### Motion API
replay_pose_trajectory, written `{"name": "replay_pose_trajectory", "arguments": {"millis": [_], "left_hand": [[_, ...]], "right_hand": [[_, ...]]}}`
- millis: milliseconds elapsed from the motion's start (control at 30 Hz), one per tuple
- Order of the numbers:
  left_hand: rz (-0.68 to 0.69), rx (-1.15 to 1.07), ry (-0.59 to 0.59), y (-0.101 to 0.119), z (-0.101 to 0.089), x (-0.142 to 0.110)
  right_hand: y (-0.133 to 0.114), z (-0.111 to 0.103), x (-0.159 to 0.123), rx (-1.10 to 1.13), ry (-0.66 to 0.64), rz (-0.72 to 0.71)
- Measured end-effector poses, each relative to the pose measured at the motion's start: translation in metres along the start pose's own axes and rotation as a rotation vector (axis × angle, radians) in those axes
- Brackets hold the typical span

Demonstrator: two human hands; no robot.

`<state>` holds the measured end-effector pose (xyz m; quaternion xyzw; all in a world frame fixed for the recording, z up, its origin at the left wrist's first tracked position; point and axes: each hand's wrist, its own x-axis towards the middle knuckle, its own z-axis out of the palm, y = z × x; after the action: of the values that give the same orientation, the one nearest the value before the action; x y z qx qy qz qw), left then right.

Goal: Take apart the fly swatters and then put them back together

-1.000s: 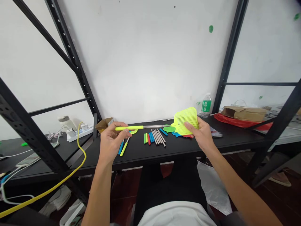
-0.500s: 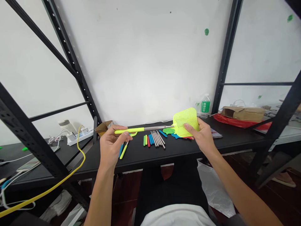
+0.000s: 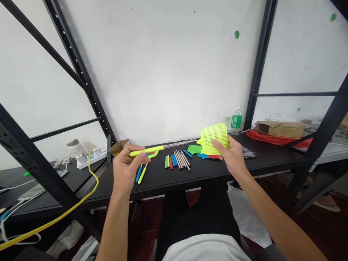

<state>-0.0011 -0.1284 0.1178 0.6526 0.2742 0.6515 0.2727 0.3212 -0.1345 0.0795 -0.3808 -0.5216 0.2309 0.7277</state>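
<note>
Two hands up, I see: left hand (image 3: pixel 123 166) pinching yellow handle (image 3: pixel 154 149) with metal rod (image 3: pixel 179 144), right hand (image 3: pixel 236 156) gripping yellow mesh head (image 3: pixel 208 136), above black table (image 3: pixel 212 170). Probably aligning; calls for steady wrists. Can't tell whether rod meets head. Grey tubes (image 3: pixel 181 160) lie between hands.

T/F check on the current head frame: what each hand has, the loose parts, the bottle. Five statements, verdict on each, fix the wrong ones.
1. The left hand holds a yellow-green handle. True.
2. The right hand holds a blue mesh head. False: the right hand holds a yellow-green mesh head.
3. Several loose metal rods lie on the black table. True.
4. The bottle lies on its side. False: the bottle stands upright.
5. In the row of short grips, the red grip is between a yellow grip and a blue grip. True.
</note>
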Motion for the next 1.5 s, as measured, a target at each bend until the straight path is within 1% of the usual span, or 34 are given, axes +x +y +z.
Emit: {"name": "replay_pose_trajectory", "arguments": {"millis": [67,167,233,300,467,567,633,767,967,1100,1300,1500], "left_hand": [[-0.016,0.018,-0.046,0.001,0.001,-0.001],[-0.078,0.067,-0.209,0.005,0.006,-0.005],[-0.098,0.071,-0.276,0.006,0.009,-0.007],[-0.078,0.047,-0.251,0.006,0.010,-0.008],[0.014,-0.032,-0.064,0.001,0.002,-0.002],[0.017,-0.031,0.021,0.000,-0.003,0.002],[0.011,-0.010,0.039,0.001,-0.003,0.002],[0.031,-0.004,0.046,0.001,0.001,0.001],[0.031,-0.033,0.018,-0.001,0.000,0.001],[0.007,-0.027,0.001,-0.001,-0.001,0.001],[-0.040,-0.020,-0.040,0.001,0.002,0.000],[-0.023,-0.031,-0.074,-0.001,0.004,-0.001]], "right_hand": [[0.000,0.002,-0.001,0.004,0.015,0.001],[-0.003,0.007,-0.004,-0.035,0.012,-0.016],[-0.004,0.008,-0.005,-0.068,0.005,-0.031],[-0.003,0.007,-0.004,-0.070,0.002,-0.038],[0.005,-0.004,0.004,-0.034,0.031,-0.041],[0.006,-0.007,0.006,-0.033,0.046,-0.043],[0.004,-0.006,0.004,-0.036,0.032,-0.047],[0.000,0.000,0.000,-0.011,-0.002,-0.032],[-0.001,0.001,-0.002,0.000,0.010,-0.016],[0.000,0.002,-0.002,0.011,0.005,0.012],[0.000,0.006,-0.004,0.108,-0.061,0.087],[-0.001,0.006,-0.003,0.165,-0.053,0.101]]}}
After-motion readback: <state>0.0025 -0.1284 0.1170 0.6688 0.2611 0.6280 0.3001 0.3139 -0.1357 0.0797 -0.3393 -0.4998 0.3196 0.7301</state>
